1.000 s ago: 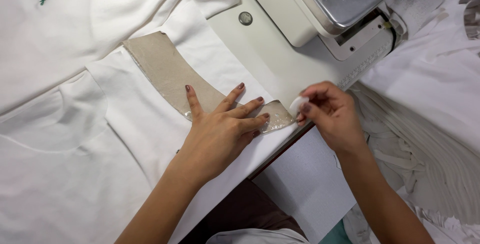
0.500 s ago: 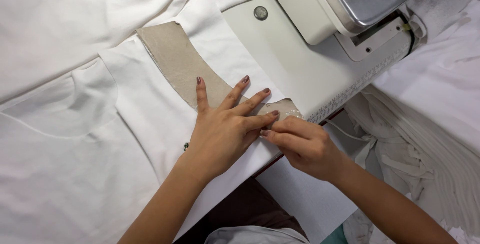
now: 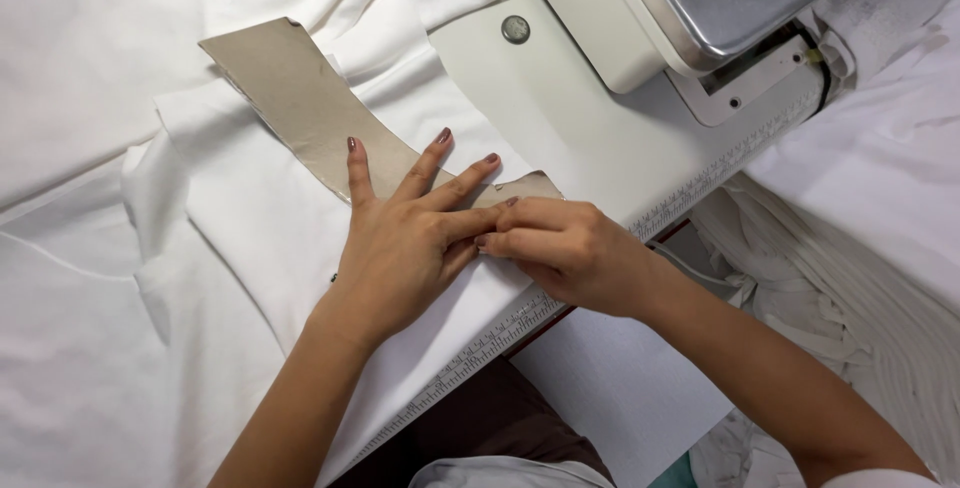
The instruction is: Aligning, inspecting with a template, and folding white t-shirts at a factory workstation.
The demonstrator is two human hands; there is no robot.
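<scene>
A second ago the right hand (image 3: 560,253) pinched a small white bit of cloth just past the near end of the curved strip of grey-brown card (image 3: 320,113), clear of the left hand (image 3: 405,238). It has since moved left: its fingertips now press down against the left hand's fingers, over the strip's near end. The pinched white bit no longer shows. The strip and the white fabric panel (image 3: 250,218) under it now sit a little farther along the white worktop (image 3: 590,118), toward the sewing machine.

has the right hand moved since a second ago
Yes. The right hand slid left along the table edge until it touches the left hand on the cardboard template.
</scene>
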